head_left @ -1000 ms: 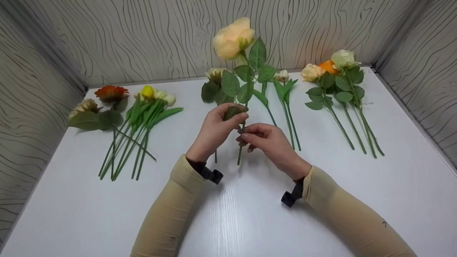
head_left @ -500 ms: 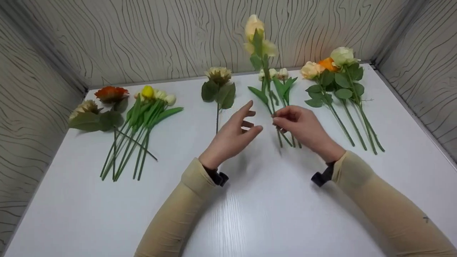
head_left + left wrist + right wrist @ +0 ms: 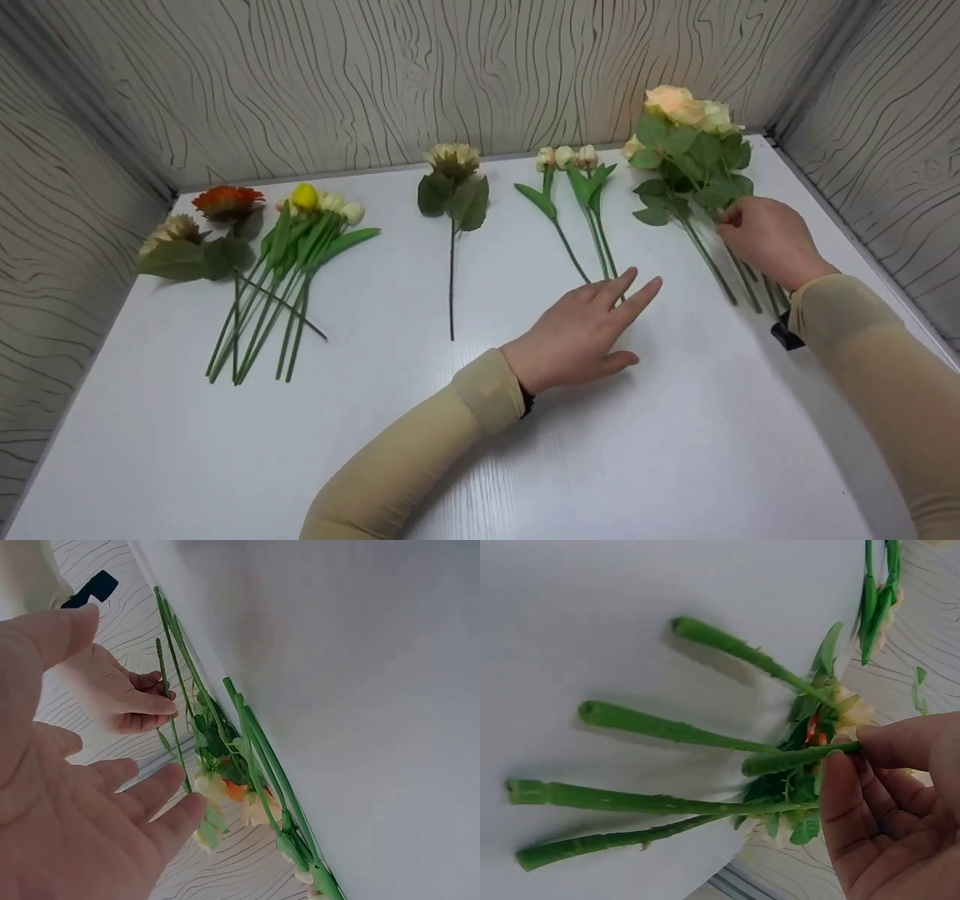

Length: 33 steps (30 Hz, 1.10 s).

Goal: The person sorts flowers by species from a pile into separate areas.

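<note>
At the right of the head view, my right hand (image 3: 769, 240) pinches the stem of a peach rose (image 3: 671, 103) over a group of roses. The right wrist view shows the pinched stem (image 3: 780, 759) between thumb and fingers, with several other rose stems (image 3: 645, 799) lying below it. My left hand (image 3: 581, 334) is spread palm down with fingers extended and holds nothing. It is over the table, near the lower ends of the pale tulips (image 3: 586, 157). In the left wrist view its fingers (image 3: 176, 817) are straight and apart.
A single cream flower with dark leaves (image 3: 452, 161) lies mid-table. Left of it are a bundle of tulips (image 3: 300, 240), an orange-red flower (image 3: 227, 202) and a beige flower (image 3: 172, 232). Patterned walls (image 3: 360, 82) enclose the white table (image 3: 187, 450) at back and sides.
My right hand has carried the peach rose from the middle to the right-hand rose group. My left hand has let go of it and moved right, spreading its fingers.
</note>
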Each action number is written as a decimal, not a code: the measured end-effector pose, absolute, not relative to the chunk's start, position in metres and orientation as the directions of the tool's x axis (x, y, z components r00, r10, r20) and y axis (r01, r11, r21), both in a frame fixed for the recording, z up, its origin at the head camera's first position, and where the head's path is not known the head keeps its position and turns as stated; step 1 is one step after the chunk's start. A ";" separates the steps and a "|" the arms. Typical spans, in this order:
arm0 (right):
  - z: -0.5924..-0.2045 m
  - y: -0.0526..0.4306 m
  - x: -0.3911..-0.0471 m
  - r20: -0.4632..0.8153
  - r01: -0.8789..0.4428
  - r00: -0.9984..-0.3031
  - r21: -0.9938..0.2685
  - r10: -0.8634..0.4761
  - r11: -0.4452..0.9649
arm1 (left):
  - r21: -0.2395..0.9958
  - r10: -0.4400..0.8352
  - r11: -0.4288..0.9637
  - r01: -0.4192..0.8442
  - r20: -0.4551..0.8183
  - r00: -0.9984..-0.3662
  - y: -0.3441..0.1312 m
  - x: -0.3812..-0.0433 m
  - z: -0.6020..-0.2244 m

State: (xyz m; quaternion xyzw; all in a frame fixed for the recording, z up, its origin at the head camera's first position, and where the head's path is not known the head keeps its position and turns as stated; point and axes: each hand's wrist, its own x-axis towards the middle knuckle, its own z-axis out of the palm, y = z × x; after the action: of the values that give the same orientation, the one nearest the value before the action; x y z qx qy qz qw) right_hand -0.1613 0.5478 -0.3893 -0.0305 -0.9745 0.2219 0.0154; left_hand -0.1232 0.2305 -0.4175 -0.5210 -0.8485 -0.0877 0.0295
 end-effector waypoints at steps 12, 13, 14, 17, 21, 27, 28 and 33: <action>-0.411 0.555 -0.165 -0.015 0.048 -0.999 -0.409 0.046 0.911 | 0.160 0.890 0.434 0.887 0.080 -0.450 0.224 -0.125 -0.417; -0.411 0.555 -0.165 -0.018 0.048 -0.999 -0.411 0.044 0.910 | 0.164 0.889 0.435 0.886 0.079 -0.451 0.223 -0.126 -0.417; -0.411 0.555 -0.165 -0.023 0.049 -0.999 -0.415 0.044 0.909 | 0.164 0.888 0.436 0.885 0.078 -0.452 0.222 -0.126 -0.416; -0.410 0.554 -0.164 -0.018 0.055 -0.998 -0.419 0.053 0.907 | 0.164 0.883 0.447 0.879 0.076 -0.464 0.218 -0.129 -0.415; -0.407 0.552 -0.162 0.018 0.057 -0.997 -0.437 0.072 0.898 | 0.179 0.859 0.487 0.855 0.083 -0.506 0.209 -0.135 -0.412; -0.403 0.535 -0.162 0.098 0.042 -0.990 -0.489 0.102 0.871 | 0.239 0.770 0.587 0.774 0.133 -0.624 0.179 -0.154 -0.408; -0.402 0.529 -0.162 0.111 0.036 -0.988 -0.500 0.105 0.866 | 0.254 0.746 0.607 0.753 0.142 -0.650 0.171 -0.157 -0.407; -0.400 0.491 -0.163 0.169 -0.022 -0.982 -0.548 0.086 0.836 | 0.319 0.590 0.712 0.626 0.212 -0.779 0.119 -0.177 -0.407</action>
State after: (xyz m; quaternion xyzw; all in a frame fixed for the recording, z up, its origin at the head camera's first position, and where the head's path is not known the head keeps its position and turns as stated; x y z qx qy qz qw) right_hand -0.1628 0.4906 -0.3999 -0.0168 -0.9536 0.2856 0.0937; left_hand -0.1768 0.1194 -0.4065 -0.3290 -0.9239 -0.1897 0.0473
